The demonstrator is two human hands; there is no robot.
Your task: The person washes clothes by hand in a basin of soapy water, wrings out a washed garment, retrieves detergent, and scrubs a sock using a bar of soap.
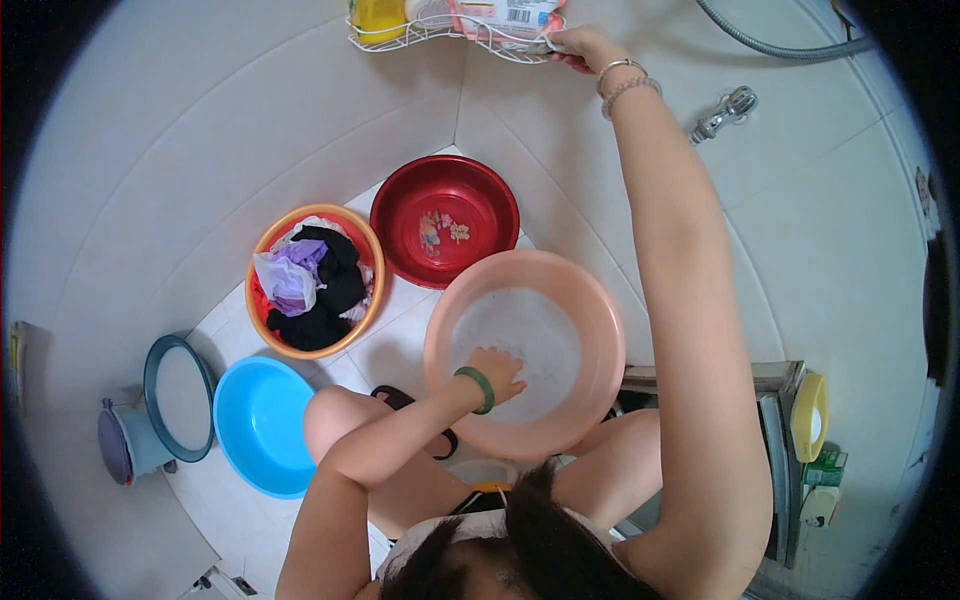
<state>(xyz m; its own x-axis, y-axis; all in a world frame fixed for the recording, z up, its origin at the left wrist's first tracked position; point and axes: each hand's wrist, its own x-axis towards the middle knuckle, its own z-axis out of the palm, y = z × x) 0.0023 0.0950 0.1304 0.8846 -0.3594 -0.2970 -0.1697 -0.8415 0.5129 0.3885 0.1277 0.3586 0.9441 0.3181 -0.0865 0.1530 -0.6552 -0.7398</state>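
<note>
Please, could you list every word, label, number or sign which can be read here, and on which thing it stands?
No text is clear enough to quote.
Pink-and-white package, top of the picture: a printed label with a barcode; the print is too small and blurred to read.
Red basin: a coloured decoration inside; no readable word in it.
Green item, right side: any marks are too small to tell.

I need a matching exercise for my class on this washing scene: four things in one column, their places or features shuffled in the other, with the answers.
1. Left hand
2. Right hand
3. Heap of clothes
4. Red basin

A. Up at the white wire rack
B. Has a printed picture on its bottom
C. At the peach basin
D. In the orange-rimmed basin

Pairs: 1-C, 2-A, 3-D, 4-B
</note>
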